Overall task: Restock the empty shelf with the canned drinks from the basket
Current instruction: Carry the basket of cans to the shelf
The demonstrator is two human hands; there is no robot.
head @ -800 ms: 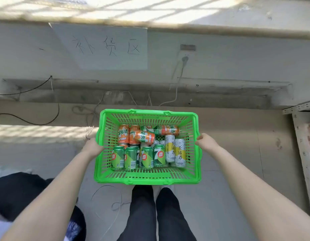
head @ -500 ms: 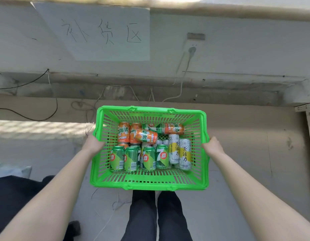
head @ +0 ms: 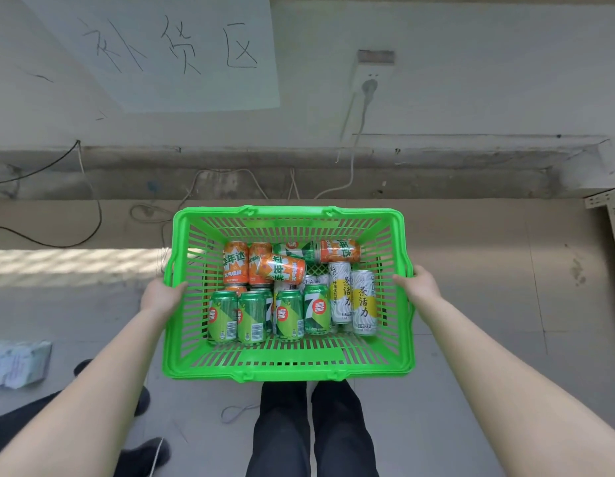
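Observation:
I hold a green plastic basket [head: 289, 368] in the air in front of me, above my legs. My left hand [head: 161, 297] grips its left rim and my right hand [head: 418, 283] grips its right rim. Inside lie several cans: green cans [head: 254, 316] along the near side, orange cans [head: 235, 263] at the far left, white and yellow cans [head: 363, 302] at the right. The corner of a metal shelf [head: 609, 204] shows at the far right edge; its boards are out of view.
A wall stands ahead with a paper sign [head: 168, 49] and a socket with a plugged cable [head: 369, 86]. Loose wires [head: 92, 215] run along the ledge and floor at the left. Another person's dark shoes [head: 141, 401] and papers [head: 18, 363] lie at the lower left.
The basket has come up and closer to me, and the view has shifted nearer the wall. Both hands keep the same grip on the rims.

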